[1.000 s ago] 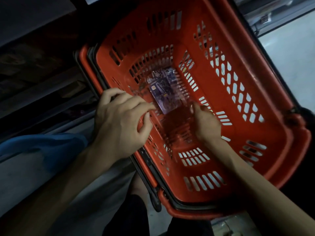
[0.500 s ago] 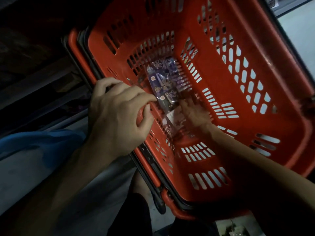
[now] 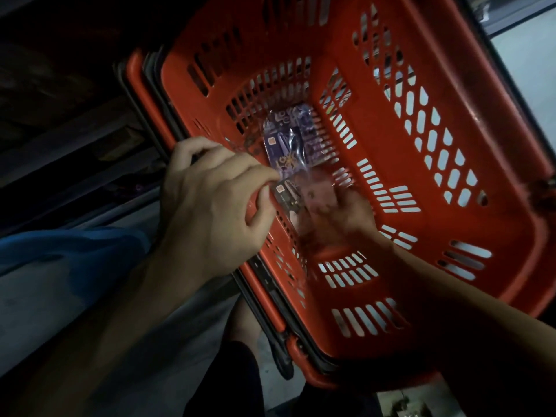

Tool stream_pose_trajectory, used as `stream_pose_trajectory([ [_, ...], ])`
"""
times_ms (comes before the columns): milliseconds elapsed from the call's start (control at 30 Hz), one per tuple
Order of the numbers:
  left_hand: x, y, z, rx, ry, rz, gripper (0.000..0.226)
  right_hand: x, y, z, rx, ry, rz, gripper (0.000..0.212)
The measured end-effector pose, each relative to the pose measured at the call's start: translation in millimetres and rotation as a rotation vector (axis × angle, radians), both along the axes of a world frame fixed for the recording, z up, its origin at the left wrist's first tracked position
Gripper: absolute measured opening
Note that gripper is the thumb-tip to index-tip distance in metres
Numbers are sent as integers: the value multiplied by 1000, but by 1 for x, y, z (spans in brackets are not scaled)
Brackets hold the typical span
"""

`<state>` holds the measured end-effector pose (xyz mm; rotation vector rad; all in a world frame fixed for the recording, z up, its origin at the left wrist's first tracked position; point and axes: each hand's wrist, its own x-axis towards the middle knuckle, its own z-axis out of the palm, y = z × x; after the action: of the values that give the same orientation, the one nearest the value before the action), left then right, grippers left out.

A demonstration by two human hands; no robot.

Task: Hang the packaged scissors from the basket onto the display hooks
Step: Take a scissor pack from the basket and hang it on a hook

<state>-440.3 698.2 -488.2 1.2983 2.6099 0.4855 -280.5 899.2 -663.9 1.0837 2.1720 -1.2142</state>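
Note:
A red plastic basket (image 3: 451, 94) fills the view, tilted toward me. Purple packaged scissors (image 3: 288, 136) lie on its slotted bottom at the far end. My left hand (image 3: 210, 206) grips the basket's near left rim, fingers curled over the edge. My right hand (image 3: 343, 215) is inside the basket, blurred by motion. It holds one clear-wrapped pack of scissors (image 3: 287, 195) with a dark card, just above the bottom and close to my left fingertips. No display hooks are in view.
Dark shelving (image 3: 60, 121) runs along the left. A blue cloth (image 3: 60, 251) lies at the lower left. Pale floor (image 3: 529, 70) shows at the upper right. My dark-clothed leg (image 3: 228, 374) is under the basket's near corner.
My right hand reached to the packs on the basket bottom and has come back toward me with one pack. My left hand has stayed on the rim.

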Motion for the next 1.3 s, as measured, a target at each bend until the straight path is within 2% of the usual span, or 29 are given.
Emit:
stream_pose_trajectory([
  [67,0,0,0,7,-8,3,26,-18,-4,1,-102,51,-177,27],
  [167,0,0,1,4,-12,9,25,-45,-15,-17,-97,1,-117,33],
  [233,0,0,1,-3,-14,12,25,-55,-32,-32,9,-129,-67,36],
  [333,0,-1,0,-11,-18,10,26,-55,-62,-36,297,-279,29,45],
  [367,0,0,-1,-11,-22,8,26,-53,-69,-34,369,-298,36,51],
  [433,-1,0,-1,-13,-26,9,26,-49,-77,-30,416,-195,-17,61],
  [533,-1,0,0,-6,-27,12,25,-48,-78,-32,306,37,-30,72],
  [633,0,-1,-2,0,-22,12,25,-68,-58,-33,126,-49,-7,98],
  [733,0,-1,-3,0,-17,10,25,-84,-42,-34,13,-174,143,91],
  [800,1,-1,-3,3,-15,7,25,-85,-40,-32,-4,-174,243,75],
  [1000,0,-1,-3,-9,29,-1,25,-43,-41,-10,-149,-20,117,26],
  [1067,0,-1,-4,-21,45,-2,24,-29,-38,9,-110,-21,139,27],
  [1167,0,-1,-5,-30,62,-1,25,-21,-25,37,6,-181,160,36],
  [1300,0,-2,-1,-112,72,-25,31,-13,-17,78,103,-260,22,35],
])
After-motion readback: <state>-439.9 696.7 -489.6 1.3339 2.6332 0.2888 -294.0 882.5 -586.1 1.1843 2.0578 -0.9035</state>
